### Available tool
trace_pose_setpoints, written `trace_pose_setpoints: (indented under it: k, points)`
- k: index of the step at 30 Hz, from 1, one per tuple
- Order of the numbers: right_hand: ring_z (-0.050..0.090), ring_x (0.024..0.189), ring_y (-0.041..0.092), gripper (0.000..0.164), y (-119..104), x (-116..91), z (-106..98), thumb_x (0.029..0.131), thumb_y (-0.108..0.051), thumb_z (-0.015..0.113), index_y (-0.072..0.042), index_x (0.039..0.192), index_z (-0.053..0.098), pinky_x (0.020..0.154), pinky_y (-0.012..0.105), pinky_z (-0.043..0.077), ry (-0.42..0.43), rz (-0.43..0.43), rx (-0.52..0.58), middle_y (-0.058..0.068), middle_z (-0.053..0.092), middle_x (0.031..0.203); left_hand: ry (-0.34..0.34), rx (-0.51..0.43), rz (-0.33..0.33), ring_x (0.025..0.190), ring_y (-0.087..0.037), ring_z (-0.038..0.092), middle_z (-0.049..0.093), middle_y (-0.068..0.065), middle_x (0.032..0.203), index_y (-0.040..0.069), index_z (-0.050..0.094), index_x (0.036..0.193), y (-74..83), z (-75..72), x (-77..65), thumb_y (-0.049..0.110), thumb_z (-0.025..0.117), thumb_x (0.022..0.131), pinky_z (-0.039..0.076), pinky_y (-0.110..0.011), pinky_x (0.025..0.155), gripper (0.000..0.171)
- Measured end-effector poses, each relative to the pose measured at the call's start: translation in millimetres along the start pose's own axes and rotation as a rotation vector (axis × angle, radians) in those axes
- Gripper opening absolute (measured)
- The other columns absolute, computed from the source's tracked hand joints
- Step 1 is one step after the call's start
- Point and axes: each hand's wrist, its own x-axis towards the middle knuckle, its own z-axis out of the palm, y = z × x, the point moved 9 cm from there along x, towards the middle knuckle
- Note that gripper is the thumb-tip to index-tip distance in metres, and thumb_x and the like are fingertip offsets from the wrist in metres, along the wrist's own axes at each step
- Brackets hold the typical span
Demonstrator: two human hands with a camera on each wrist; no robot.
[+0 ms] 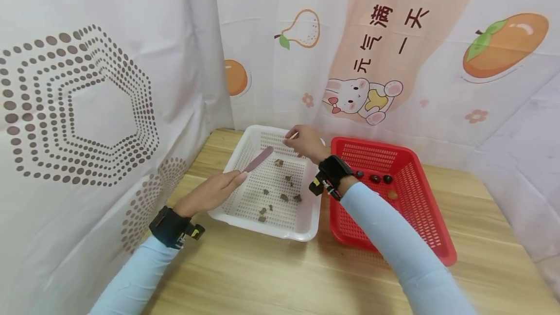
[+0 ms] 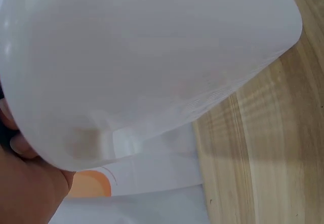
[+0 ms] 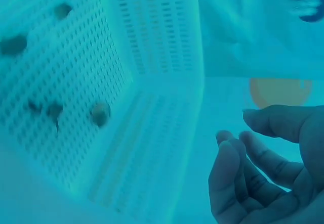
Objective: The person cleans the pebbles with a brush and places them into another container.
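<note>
A white perforated basket (image 1: 280, 234) holds several small brown pieces (image 1: 284, 198) scattered on its floor. My left hand (image 1: 212, 191) is at the basket's left side and grips a flat mauve stick (image 1: 259, 159), whose rounded tip points over the basket. In the left wrist view the basket's smooth wall (image 2: 142, 57) hides most of that hand (image 2: 25, 183). Over the basket's far right corner is my right hand (image 1: 307, 144). In the right wrist view, the thumb of this hand (image 3: 273, 168) stands apart from the bent fingers, and nothing shows between them.
To the right is a red perforated basket (image 1: 430, 198) with several dark round pieces (image 1: 375, 178) and a brownish one (image 1: 392, 194). Both baskets stand on a wood-grain table (image 1: 262, 276). White printed curtains (image 1: 271, 81) hang behind and at the left.
</note>
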Motion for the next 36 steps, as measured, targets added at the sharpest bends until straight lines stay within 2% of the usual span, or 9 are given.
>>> trace_pose_setpoints:
  k: [3,6,11,16,20,21,26,30,36]
  points:
    - [0.056,0.070,0.023,0.021,8,8,18,0.090,-0.018,0.067,-0.003,0.104,0.061,0.059,0.036,0.053,-0.002,0.030,0.041,0.013,0.063,0.093,-0.003,-0.011,0.013,0.096,-0.016,0.060,0.062,0.000,0.095,0.021,0.059,0.116,-0.4,2.6,0.8,0.057,0.024,0.100,0.045,-0.040,0.086,0.053]
    - [0.057,0.074,0.027,0.024,18,13,34,0.091,-0.018,0.066,-0.002,0.108,0.060,0.059,0.033,0.052,-0.012,0.073,0.066,0.015,0.063,0.095,-0.010,-0.018,0.025,0.078,-0.016,0.058,0.048,0.004,0.074,0.021,0.057,0.103,0.2,4.3,0.7,0.056,0.024,0.100,0.045,-0.036,0.074,0.048]
    - [0.060,0.084,0.038,0.024,37,18,48,0.091,-0.018,0.067,-0.003,0.108,0.059,0.065,0.041,0.054,0.014,0.136,0.053,0.015,0.060,0.094,-0.022,-0.010,0.023,0.057,-0.013,0.045,0.032,0.004,0.064,0.020,0.054,0.090,-0.4,7.6,2.0,0.056,0.024,0.100,0.040,-0.032,0.058,0.048]
    - [0.063,0.064,0.029,0.014,51,30,62,0.090,-0.013,0.064,0.000,0.094,0.062,0.055,0.035,0.050,0.045,0.125,-0.146,0.016,0.061,0.087,-0.021,-0.005,0.030,0.057,-0.012,0.044,0.033,0.005,0.063,0.021,0.053,0.087,-1.8,10.2,1.5,0.056,0.023,0.100,0.040,-0.032,0.059,0.048]
    - [0.052,0.047,0.018,0.009,65,40,76,0.087,-0.006,0.061,0.001,0.091,0.065,0.043,0.028,0.042,0.044,0.124,-0.292,0.016,0.064,0.088,-0.012,-0.006,0.048,0.058,-0.011,0.044,0.033,0.005,0.063,0.021,0.052,0.086,-1.2,10.9,1.4,0.054,0.024,0.101,0.040,-0.032,0.060,0.046]
    - [0.046,0.045,0.015,0.007,69,43,81,0.087,-0.005,0.060,0.000,0.082,0.062,0.041,0.028,0.038,0.035,0.128,-0.325,0.013,0.060,0.078,-0.009,-0.008,0.048,0.057,-0.011,0.043,0.033,0.005,0.063,0.021,0.052,0.085,-1.5,10.9,1.4,0.054,0.024,0.101,0.040,-0.032,0.059,0.046]
    - [0.026,0.046,0.014,0.037,91,57,95,0.091,-0.012,0.055,-0.013,0.058,0.039,0.039,0.030,0.026,0.001,0.165,-0.451,0.000,0.026,0.054,-0.001,-0.014,0.043,0.060,-0.011,0.046,0.033,0.006,0.064,0.022,0.054,0.089,-1.6,9.9,0.6,0.054,0.025,0.101,0.041,-0.031,0.061,0.045]
    - [0.029,0.043,0.014,0.044,102,60,101,0.093,-0.017,0.053,-0.017,0.053,0.035,0.037,0.029,0.028,-0.009,0.166,-0.507,-0.003,0.024,0.049,-0.005,-0.001,0.041,0.058,-0.009,0.043,0.031,0.007,0.064,0.023,0.052,0.089,-1.8,12.0,0.5,0.054,0.024,0.101,0.040,-0.030,0.060,0.044]
    - [0.031,0.045,0.014,0.044,88,52,100,0.088,-0.024,0.063,-0.016,0.055,0.034,0.040,0.030,0.030,0.014,0.085,-0.550,-0.003,0.025,0.052,-0.004,0.016,0.043,0.052,-0.008,0.030,0.031,0.006,0.063,0.021,0.049,0.083,-2.9,15.0,0.4,0.053,0.024,0.102,0.033,-0.027,0.052,0.044]
